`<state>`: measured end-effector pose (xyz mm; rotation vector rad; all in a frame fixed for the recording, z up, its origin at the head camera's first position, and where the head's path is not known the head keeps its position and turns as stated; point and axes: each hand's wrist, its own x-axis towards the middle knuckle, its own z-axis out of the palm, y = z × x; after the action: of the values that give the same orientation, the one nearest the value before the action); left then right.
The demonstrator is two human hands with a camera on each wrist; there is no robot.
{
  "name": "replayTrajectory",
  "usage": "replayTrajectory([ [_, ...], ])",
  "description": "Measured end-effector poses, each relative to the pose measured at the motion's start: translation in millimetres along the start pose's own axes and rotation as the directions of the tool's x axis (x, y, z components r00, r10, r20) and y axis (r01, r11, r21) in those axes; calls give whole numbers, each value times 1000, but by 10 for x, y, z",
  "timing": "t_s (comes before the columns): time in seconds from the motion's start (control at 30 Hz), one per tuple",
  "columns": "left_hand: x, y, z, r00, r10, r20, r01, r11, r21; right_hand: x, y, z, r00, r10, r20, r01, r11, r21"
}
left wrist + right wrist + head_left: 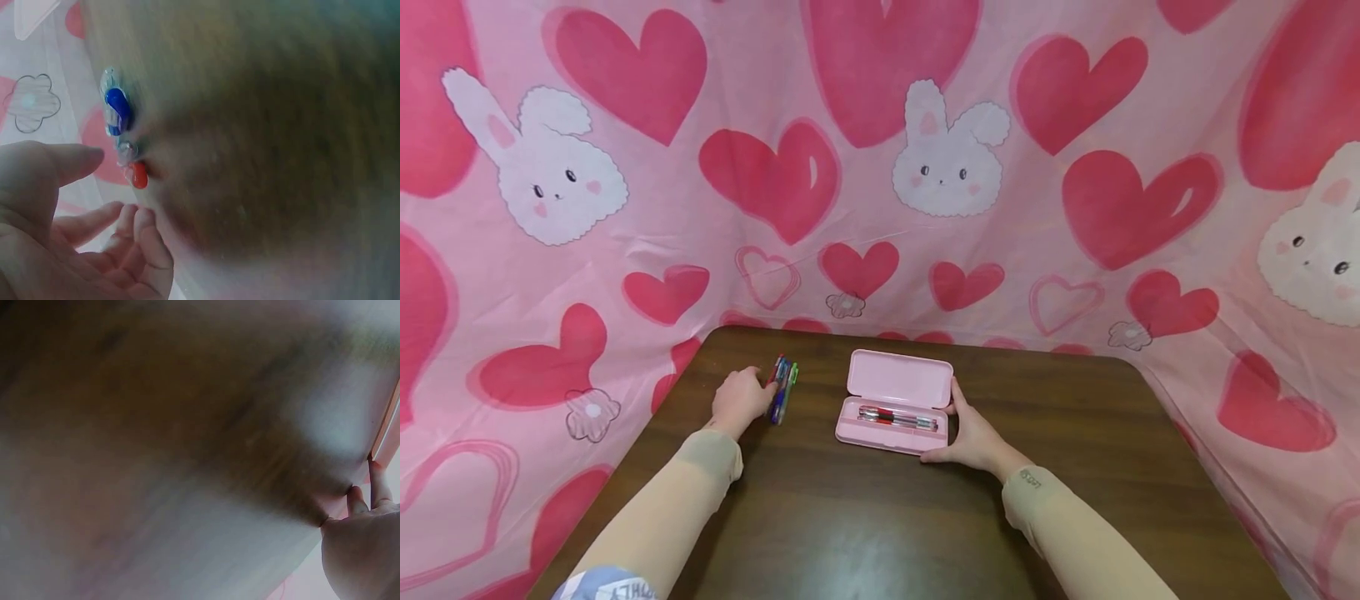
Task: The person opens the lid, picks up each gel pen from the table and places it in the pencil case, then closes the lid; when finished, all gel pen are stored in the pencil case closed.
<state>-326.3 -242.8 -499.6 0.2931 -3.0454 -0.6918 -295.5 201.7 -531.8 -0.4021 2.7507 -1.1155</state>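
Observation:
A pink pencil case [901,379] lies with its lid up on the table; inside it are pens [895,417] with clear barrels and red and black parts. My right hand [973,437] grips the case's right end, thumb at the front edge and fingers behind by the lid. To the left, several pens [782,392] with red, blue and green parts lie side by side. Right beside them is my left hand [741,402], thumb and fingers spread apart around the near side. The left wrist view shows the ends of a blue pen [117,111] and a red pen [139,175] beyond the fingertips.
The dark brown wooden table [865,517] has rounded far corners. Pink cloth [865,208] printed with hearts and rabbits hangs behind it and on both sides.

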Motion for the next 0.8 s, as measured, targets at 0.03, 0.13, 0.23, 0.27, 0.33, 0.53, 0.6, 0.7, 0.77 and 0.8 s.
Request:
replayTrajectory([
  [0.03,-5,-15,0,1000,-4,14,4,1000,7,-4,0,7,1000,-1,2,1,1000,-6],
  [0.13,-18,-46,3,999,-26,47,25,1000,18,-18,-3,22,1000,3,10,-3,1000,-11],
  [0.23,-24,-54,8,996,-52,68,52,999,10,-24,-9,22,1000,-4,9,4,1000,0],
  [0.27,-25,-54,7,996,-55,71,54,998,9,-27,-13,19,1000,-4,8,4,1000,4],
  [0.33,-23,-49,4,996,-53,67,52,999,4,-25,-16,12,1000,-13,3,13,1000,6],
  [0.53,-2,0,14,998,-38,49,38,999,1,-18,-28,-10,1000,-15,-5,15,1000,-9],
  [0.6,8,17,26,998,-38,50,38,999,4,-15,-33,-15,1000,-13,-5,13,1000,-12],
  [0.7,20,28,38,998,-48,51,48,999,0,-11,-39,-18,1000,-12,-4,12,1000,-4],
  [0.77,18,28,33,997,-50,51,50,999,-10,-5,-37,-15,1000,-13,-5,13,1000,-3],
  [0.8,18,28,31,997,-55,52,56,998,-23,-4,-38,-15,1000,-13,-6,13,1000,-2],
])
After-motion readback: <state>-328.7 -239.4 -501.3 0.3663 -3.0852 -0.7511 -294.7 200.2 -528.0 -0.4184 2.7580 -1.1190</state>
